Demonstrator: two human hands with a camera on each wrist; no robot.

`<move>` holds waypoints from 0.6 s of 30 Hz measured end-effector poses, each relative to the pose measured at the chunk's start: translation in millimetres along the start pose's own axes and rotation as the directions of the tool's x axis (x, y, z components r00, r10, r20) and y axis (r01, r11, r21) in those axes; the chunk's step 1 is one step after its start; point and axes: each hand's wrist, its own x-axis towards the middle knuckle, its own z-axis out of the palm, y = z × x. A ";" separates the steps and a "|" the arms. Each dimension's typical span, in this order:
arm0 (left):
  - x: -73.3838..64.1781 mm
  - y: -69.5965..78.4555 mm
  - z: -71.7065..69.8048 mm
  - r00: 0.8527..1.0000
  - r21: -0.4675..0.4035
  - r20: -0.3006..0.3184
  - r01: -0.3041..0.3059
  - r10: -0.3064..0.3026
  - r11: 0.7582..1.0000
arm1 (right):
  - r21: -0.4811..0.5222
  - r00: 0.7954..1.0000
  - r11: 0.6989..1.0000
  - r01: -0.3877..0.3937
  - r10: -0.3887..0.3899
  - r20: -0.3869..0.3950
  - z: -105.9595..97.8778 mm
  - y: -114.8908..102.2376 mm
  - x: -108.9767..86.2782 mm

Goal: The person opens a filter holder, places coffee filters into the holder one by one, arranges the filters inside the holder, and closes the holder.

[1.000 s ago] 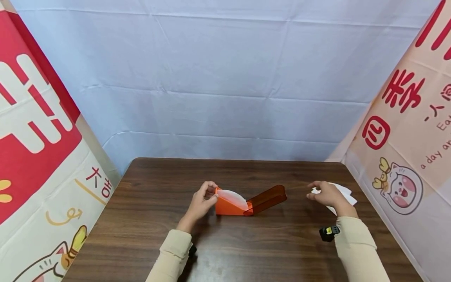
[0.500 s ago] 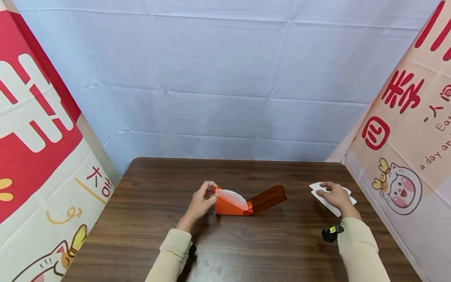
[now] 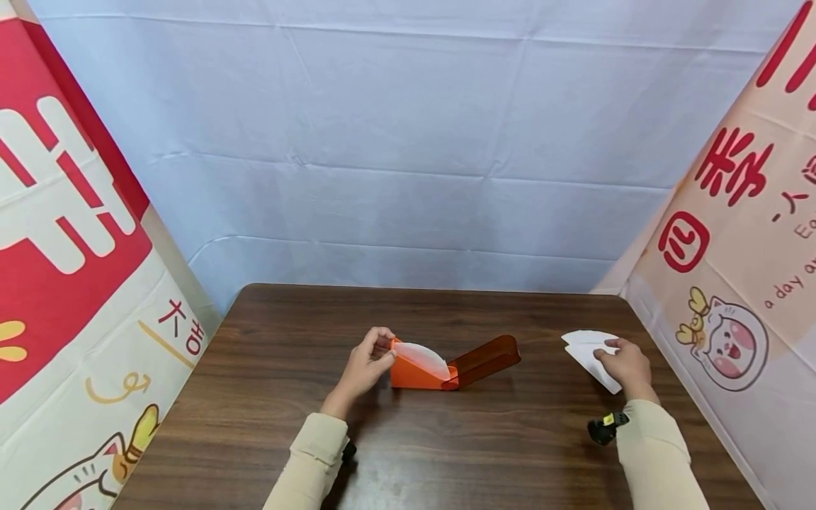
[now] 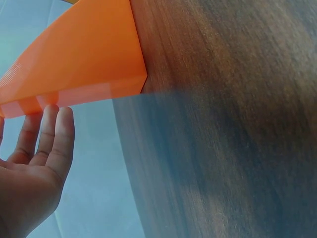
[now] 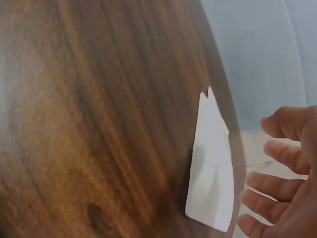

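Observation:
An orange box (image 3: 417,377) with sloping sides stands mid-table, its brown see-through lid (image 3: 487,360) swung out to the right. A rounded white paper filter (image 3: 421,354) sticks up inside it. At the box's tall left end, my left hand (image 3: 363,368) grips the edge between thumb and fingers; the left wrist view has the fingertips (image 4: 64,116) against the orange end face. To the right, fan-shaped white paper filters (image 3: 585,348) lie overlapping on the table. Over their right side is my right hand (image 3: 627,365), its fingers spread and slightly bent in the right wrist view.
The dark wooden table (image 3: 472,439) ends at a pale blue cloth (image 3: 408,177) behind. Printed cloth panels hang at the left (image 3: 70,212) and right (image 3: 739,248), the right one close beside the filters.
My right hand has moved rightward across the paper filters, uncovering their left part. My left hand and the orange box have stayed in place.

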 end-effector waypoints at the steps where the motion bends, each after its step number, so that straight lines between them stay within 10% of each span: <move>1: 0.1 0.1 -0.1 1.000 0.000 0.000 0.002 -0.002 1.000 | -0.001 1.000 1.000 -0.014 0.014 0.003 -0.1 1.4 -0.2; 18: -0.2 -4.0 -1.6 1.000 -0.011 0.029 0.004 -0.003 1.000 | -0.111 0.983 0.992 -0.055 0.074 0.167 -1.9 27.0 -2.8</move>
